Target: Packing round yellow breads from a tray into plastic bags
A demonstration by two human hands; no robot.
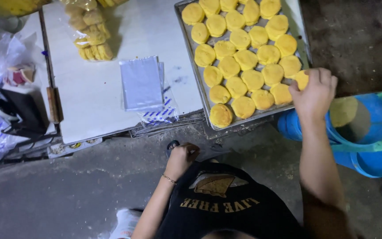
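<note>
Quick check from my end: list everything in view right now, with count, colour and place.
Baking tray: one, grey metal, upper middle, on the white table.
Round cakes: about thirty, yellow, in rows on the tray.
Bagged cakes: one clear bag, yellow, top left.
Plastic bags: a flat stack, clear and silvery, table centre.
White table: one, left and centre.
Blue bucket: one, right, holding something yellow.
Black device: one, far left.
Left hand: lower centre, closed, gold bracelet at wrist.
Right hand: gripping a yellow cake at the tray's right edge.
</note>
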